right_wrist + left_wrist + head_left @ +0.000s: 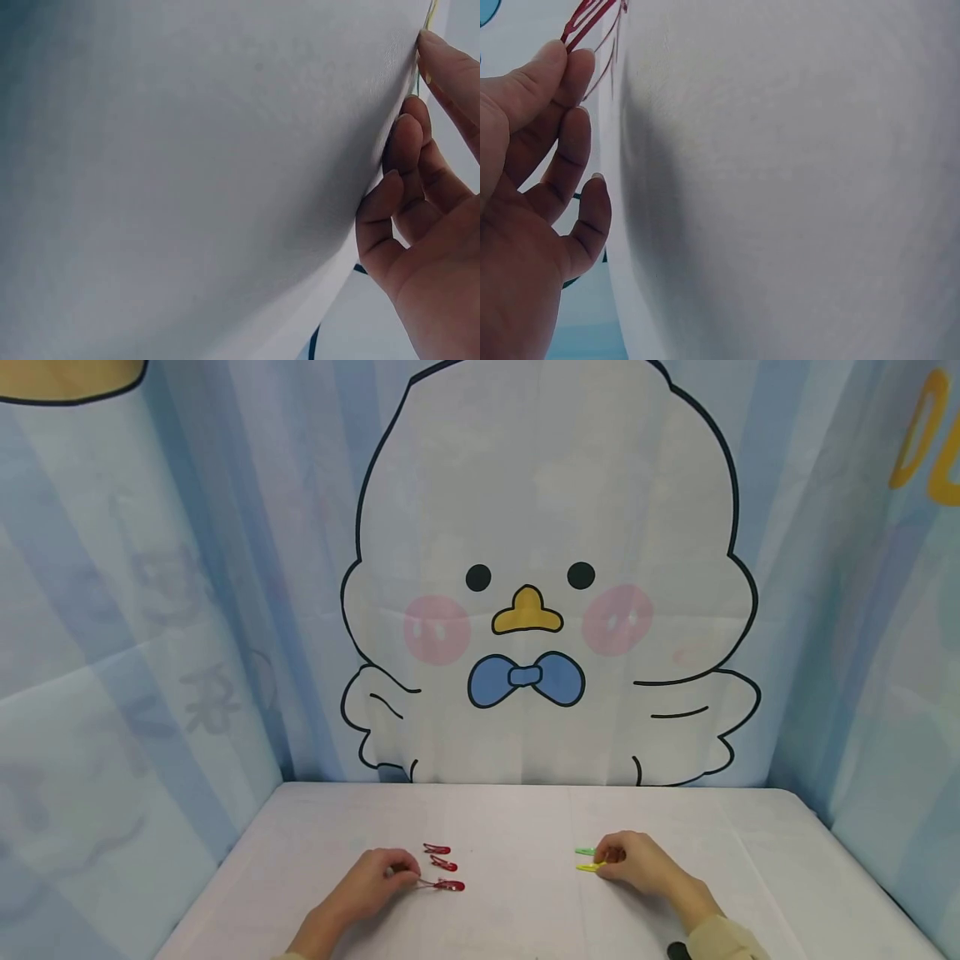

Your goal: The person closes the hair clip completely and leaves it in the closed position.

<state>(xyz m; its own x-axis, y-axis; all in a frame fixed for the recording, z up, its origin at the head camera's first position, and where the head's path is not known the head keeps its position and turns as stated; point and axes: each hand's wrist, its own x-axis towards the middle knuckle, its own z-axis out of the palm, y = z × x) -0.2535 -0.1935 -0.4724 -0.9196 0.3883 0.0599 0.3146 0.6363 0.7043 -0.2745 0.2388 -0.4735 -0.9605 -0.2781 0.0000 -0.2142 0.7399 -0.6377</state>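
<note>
My left hand (378, 881) pinches the end of a red snap hair clip (452, 886) between thumb and index finger. In the left wrist view this clip (589, 21) juts up from the fingertips, the other fingers loosely bent. Just behind it on the table lie two more red hair clips, a middle one (445, 864) and a far one (437, 849). To the right, my right hand (637, 862) pinches the end of a yellow hair clip (587, 867) low at the table surface. A green hair clip (584, 852) lies just behind the yellow one, partly covered by the fingers.
The clips lie on a white-covered table (517, 910). A blue and white curtain with a large cartoon chick (525, 735) hangs along the back edge, and more curtain hangs at both sides. A small black object (678, 951) shows by the right sleeve (723, 939).
</note>
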